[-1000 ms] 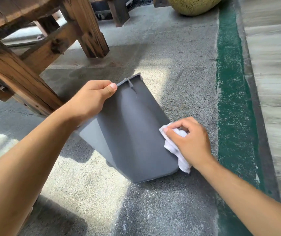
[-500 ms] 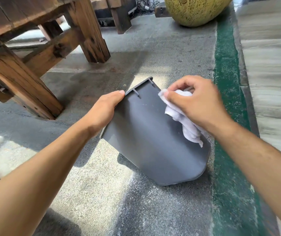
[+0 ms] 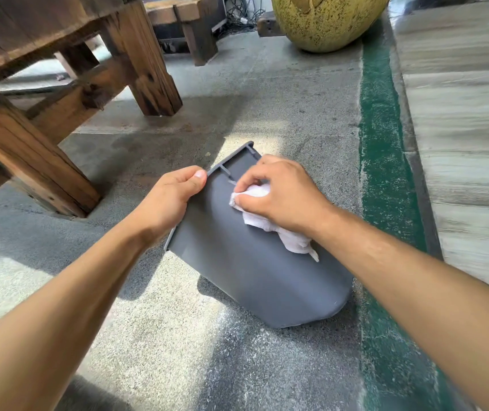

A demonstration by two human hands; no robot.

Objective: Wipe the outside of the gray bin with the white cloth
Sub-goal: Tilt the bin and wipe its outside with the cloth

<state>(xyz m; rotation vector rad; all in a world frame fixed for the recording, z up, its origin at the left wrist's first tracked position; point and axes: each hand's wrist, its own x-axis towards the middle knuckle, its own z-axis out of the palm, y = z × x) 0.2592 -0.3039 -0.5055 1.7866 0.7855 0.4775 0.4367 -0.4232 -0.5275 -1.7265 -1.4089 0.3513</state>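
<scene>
The gray bin [image 3: 255, 280] lies tilted on the concrete floor, its rim pointing away from me and its rounded bottom toward me. My left hand [image 3: 169, 200] grips the rim at the bin's left edge, thumb on top. My right hand [image 3: 281, 194] presses a crumpled white cloth [image 3: 278, 229] against the bin's upper outer wall, close to the rim. A tail of the cloth trails down under my wrist.
Heavy wooden table legs [image 3: 35, 161] stand to the left, another leg [image 3: 148, 69] further back. A large yellow-green round pot [image 3: 326, 19] sits at the top. A green painted strip [image 3: 382, 143] and a raised gray ledge [image 3: 459, 129] run along the right.
My right hand with the cloth has swept from the bin's lower right edge up along the wall to near the rim. The left hand has kept its hold on the rim.
</scene>
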